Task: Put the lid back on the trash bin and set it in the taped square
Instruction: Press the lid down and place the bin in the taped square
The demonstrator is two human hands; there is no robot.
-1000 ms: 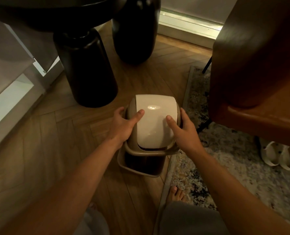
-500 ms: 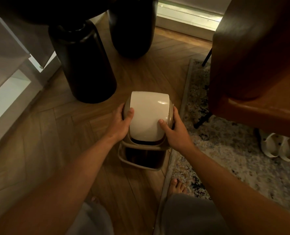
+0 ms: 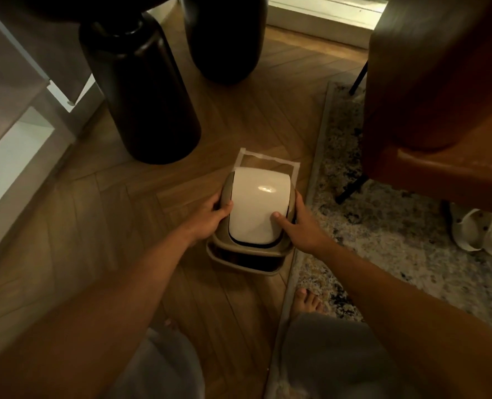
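Wood floor (image 3: 100,214): tan bin (image 3: 247,259) w/ cream lid (image 3: 257,208) (glossy)

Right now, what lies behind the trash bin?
Behind the trash bin, the taped square's far edge and corners show on the wood floor; the lid hides its near part.

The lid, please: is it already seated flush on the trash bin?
No; the lid, held by the left hand and right hand, sits offset above the trash bin, whose near rim shows.
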